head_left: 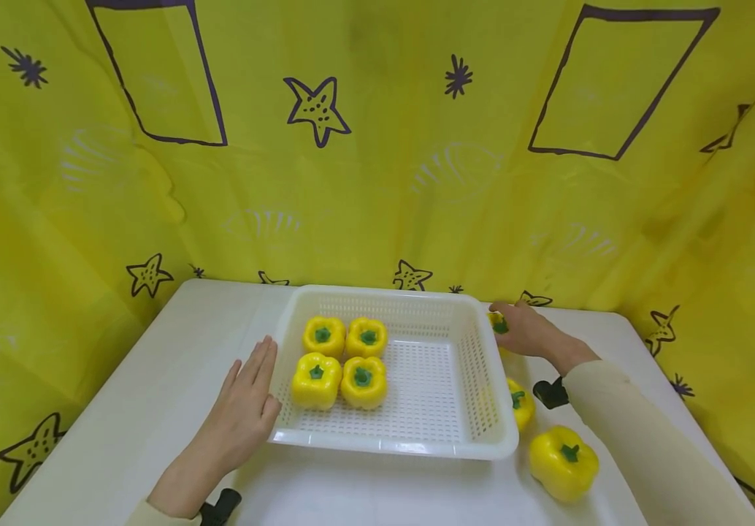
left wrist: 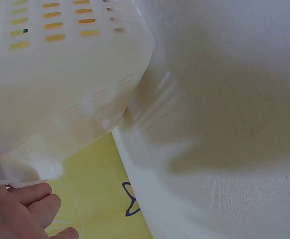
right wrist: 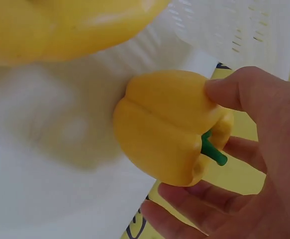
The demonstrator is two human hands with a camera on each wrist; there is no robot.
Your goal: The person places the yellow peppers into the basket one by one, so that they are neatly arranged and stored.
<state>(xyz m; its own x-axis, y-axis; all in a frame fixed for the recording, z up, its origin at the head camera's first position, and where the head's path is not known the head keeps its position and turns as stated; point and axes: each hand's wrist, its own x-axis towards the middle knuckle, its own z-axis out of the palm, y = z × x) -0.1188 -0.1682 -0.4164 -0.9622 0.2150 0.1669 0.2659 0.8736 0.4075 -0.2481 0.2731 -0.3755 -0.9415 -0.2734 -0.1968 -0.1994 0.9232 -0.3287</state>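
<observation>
A white perforated plastic basket stands on the table, with several yellow bell peppers sitting stem-up in its left half. My left hand lies along the basket's left side with its fingers straight; in the left wrist view its fingers are at the basket's rim. Beyond the basket's right wall, my right hand grips another yellow bell pepper. In the right wrist view the thumb is on top of this pepper and the fingers pass beneath it, its green stem facing the palm.
Two more yellow bell peppers lie right of the basket: one against its wall, the other nearer the front. The white table ends at a yellow patterned curtain behind and at both sides.
</observation>
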